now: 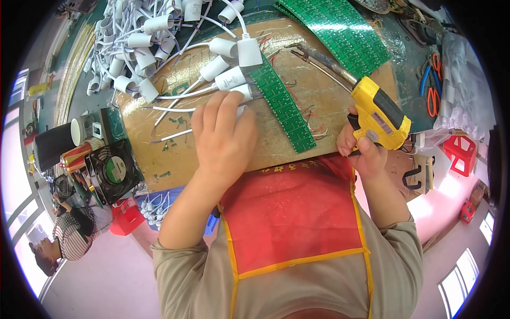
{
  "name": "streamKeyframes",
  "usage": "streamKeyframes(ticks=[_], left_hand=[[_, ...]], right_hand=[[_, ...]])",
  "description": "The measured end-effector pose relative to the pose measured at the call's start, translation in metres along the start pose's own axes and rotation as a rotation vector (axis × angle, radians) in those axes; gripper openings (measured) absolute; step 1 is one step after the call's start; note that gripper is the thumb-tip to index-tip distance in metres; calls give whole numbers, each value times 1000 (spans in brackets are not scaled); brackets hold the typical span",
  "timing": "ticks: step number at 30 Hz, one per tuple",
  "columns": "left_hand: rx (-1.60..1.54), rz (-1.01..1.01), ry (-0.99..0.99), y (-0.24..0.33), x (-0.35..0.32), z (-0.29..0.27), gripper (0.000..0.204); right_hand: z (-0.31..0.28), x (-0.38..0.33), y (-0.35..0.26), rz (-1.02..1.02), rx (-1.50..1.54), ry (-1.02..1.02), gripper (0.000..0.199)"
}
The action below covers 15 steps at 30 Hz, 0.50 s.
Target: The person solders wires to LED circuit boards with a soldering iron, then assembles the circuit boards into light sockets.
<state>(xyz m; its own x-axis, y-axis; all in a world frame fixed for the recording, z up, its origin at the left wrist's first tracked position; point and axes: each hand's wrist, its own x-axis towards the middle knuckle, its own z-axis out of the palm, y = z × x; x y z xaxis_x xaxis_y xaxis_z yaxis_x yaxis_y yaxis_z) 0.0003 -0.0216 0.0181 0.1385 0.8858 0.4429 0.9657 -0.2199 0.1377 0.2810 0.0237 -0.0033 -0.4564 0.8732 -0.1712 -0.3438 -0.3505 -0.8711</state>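
My right hand [366, 151] grips a yellow and black soldering gun [378, 114] by its handle. The gun's metal tip points up and left, over the far part of the work board. A narrow strip of green circuit boards [284, 106] lies slanted between my two hands. My left hand [226, 135] is closed over a white cylindrical lamp holder [241, 111], mostly hidden by the fingers. Beside its fingertips lie several more white lamp holders [230, 78] with white cables. One lamp holder [249, 51] rests at the far end of the strip.
A brown work board [175, 127] lies under everything, with scraps of red wire [313, 119]. A heap of white lamp holders [143, 40] is at far left, green circuit board sheets [345, 34] at far right. Scissors [433, 101] sit right; a fan [112, 171] stands left. Another person [74, 228] sits left.
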Motion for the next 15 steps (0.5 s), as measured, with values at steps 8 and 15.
streamKeyframes(ticks=[8,15], left_hand=[[-162,-98,171,10,4,19,16],[-132,-97,120,9,5,22,14]], right_hand=[[4,-2,-2,13,-23,6,75],[-6,-18,-5,12,-157,-110,39]])
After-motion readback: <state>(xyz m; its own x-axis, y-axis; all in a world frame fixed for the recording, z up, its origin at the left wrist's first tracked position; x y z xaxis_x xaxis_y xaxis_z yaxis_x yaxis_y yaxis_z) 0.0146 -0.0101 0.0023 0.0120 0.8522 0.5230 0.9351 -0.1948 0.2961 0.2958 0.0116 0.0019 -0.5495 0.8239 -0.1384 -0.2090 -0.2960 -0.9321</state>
